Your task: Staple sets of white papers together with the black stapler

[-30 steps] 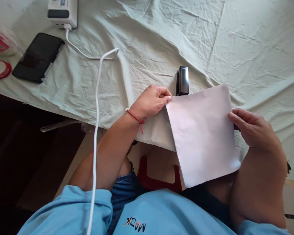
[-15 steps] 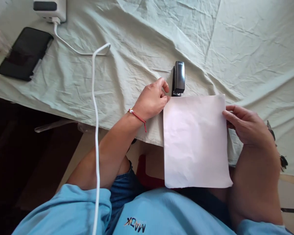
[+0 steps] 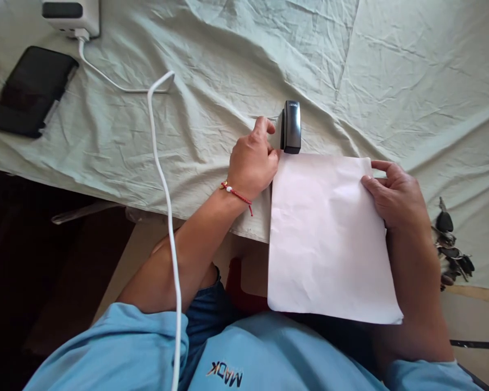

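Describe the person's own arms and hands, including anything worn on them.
Both arms wear short, light-blue sleeves. The left hand and right hand are ungloved. Around the left wrist is a thin red cord bracelet with a white bead and a loose end.

Soft light fell across the worktop [image 3: 407,81], near-black shadow filled the lower left, and a pale sheen marked the black stapler [image 3: 292,127].
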